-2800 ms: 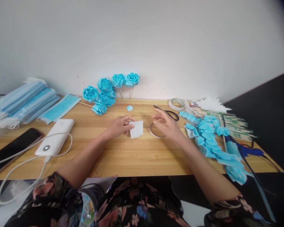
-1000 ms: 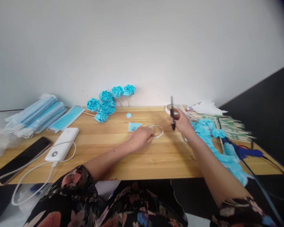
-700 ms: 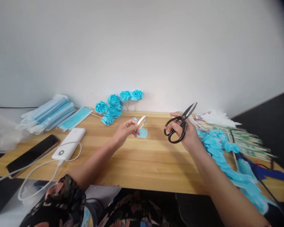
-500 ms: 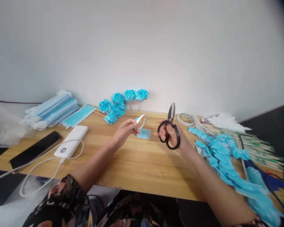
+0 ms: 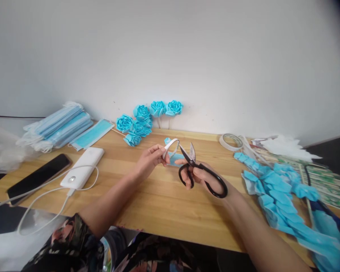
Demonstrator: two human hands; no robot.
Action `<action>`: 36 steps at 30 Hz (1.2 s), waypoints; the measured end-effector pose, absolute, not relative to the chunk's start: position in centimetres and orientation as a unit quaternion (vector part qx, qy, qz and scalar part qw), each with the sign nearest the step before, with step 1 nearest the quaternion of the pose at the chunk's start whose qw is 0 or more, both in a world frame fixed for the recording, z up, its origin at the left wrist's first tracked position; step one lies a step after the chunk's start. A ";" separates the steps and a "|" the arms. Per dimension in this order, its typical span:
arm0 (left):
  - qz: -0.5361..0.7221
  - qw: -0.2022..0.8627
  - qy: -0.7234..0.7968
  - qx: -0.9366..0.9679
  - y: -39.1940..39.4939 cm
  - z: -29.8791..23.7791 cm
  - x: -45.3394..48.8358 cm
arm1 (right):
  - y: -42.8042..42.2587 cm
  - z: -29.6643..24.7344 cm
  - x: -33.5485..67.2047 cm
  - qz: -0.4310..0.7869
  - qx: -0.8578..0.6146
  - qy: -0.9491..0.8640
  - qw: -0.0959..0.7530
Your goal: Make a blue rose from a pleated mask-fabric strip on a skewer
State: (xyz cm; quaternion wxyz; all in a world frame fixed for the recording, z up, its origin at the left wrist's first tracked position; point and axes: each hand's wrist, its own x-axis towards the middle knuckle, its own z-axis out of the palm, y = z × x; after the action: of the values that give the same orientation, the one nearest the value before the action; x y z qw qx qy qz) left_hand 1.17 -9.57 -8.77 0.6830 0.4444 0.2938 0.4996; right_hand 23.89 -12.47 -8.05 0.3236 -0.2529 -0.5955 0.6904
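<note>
Between the fingertips of my left hand (image 5: 153, 158) a thin white roll of tape (image 5: 174, 142) is pinched, its ring standing upright. My right hand (image 5: 200, 174) grips black-handled scissors (image 5: 191, 161) with the blades spread apart. The blade tips point up and away, close to the right side of the tape ring. Beneath both hands a light blue rectangle of mask fabric (image 5: 174, 158) lies on the table, partly covered. A small blue piece (image 5: 167, 141) shows behind the ring.
Blue fabric flowers (image 5: 141, 122) lean near the wall. To the left are stacked masks (image 5: 59, 126), a phone (image 5: 39, 179) and a white power bank (image 5: 83, 168) with a cable. On the right lie a wider tape roll (image 5: 231, 142), blue fabric strips (image 5: 280, 196) and printed wrappers (image 5: 333, 185).
The scissors have opened and come down leftward, toward the tape ring. My left hand still holds the tape in nearly the same spot. The view has shifted slightly.
</note>
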 end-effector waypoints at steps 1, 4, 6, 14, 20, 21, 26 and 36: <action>0.498 0.685 0.292 0.445 -9.6 -8.8 1.2 | -12.5 -7.9 23.9 0.699 -0.253 -0.591 0.313; 0.495 0.686 0.294 0.444 -9.5 -9.0 1.2 | -12.6 -7.8 23.7 0.733 -0.256 -0.561 0.288; 0.494 0.685 0.293 0.448 -9.5 -9.1 1.2 | -12.6 -7.8 23.5 0.740 -0.263 -0.550 0.284; 0.488 0.678 0.296 0.463 -9.7 -9.0 1.3 | -12.8 -7.3 23.4 0.720 -0.279 -0.571 0.279; 0.463 0.656 0.308 0.510 -9.9 -9.1 1.3 | -12.8 -7.3 23.3 0.708 -0.273 -0.587 0.281; 0.458 0.650 0.310 0.521 -10.0 -9.2 1.3 | -12.8 -7.4 23.3 0.705 -0.271 -0.592 0.280; 0.429 0.606 0.332 0.582 -10.1 -9.4 1.2 | -12.6 -8.1 23.6 0.703 -0.241 -0.604 0.287; 0.407 0.602 0.331 0.602 -10.1 -9.4 1.2 | -12.7 -7.6 23.3 0.705 -0.239 -0.604 0.285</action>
State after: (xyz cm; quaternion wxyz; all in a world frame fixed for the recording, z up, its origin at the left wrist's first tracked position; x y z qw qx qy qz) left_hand 1.20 -10.12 -9.39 0.6018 0.6023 0.3308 0.4069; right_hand 23.34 -12.65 -7.63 0.2849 -0.2388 -0.6041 0.7049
